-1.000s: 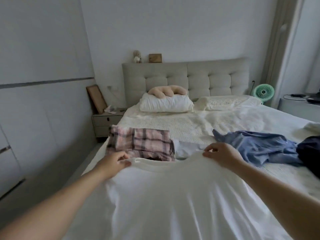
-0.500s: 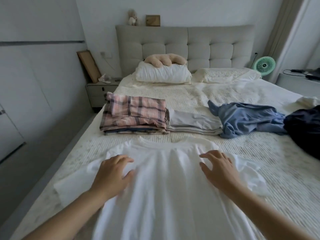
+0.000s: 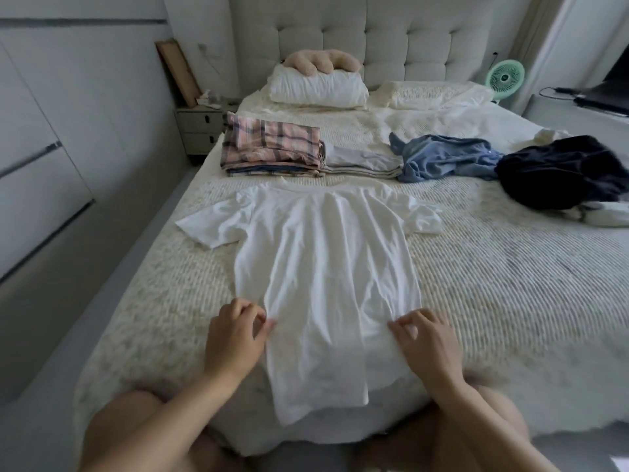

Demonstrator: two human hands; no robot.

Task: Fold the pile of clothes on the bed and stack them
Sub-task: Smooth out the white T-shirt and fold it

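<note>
Slid down from the chest to the lower sides of the tee [image 3: 323, 267] since half a second ago: left hand [image 3: 235, 338] and right hand [image 3: 427, 342], fingers [image 3: 257, 310] curled, pinching cloth at each edge, probably tugging it flat for folding. Spread face-up mid-bed [image 3: 510, 284], hem draped over the foot. Beyond, folded stacks [image 3: 272, 148]; blue [image 3: 446, 158] and dark [image 3: 561, 172] garments unfolded. Hem corners and thumbs hard to make out.

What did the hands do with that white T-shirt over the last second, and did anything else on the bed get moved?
The white T-shirt, held up by its shoulders a second ago, now lies spread flat on the bed. Both hands slid down it toward the person: the left hand and right hand now pinch its sides near the hem. The plaid folded stack, blue garment and dark garment stayed put.
</note>
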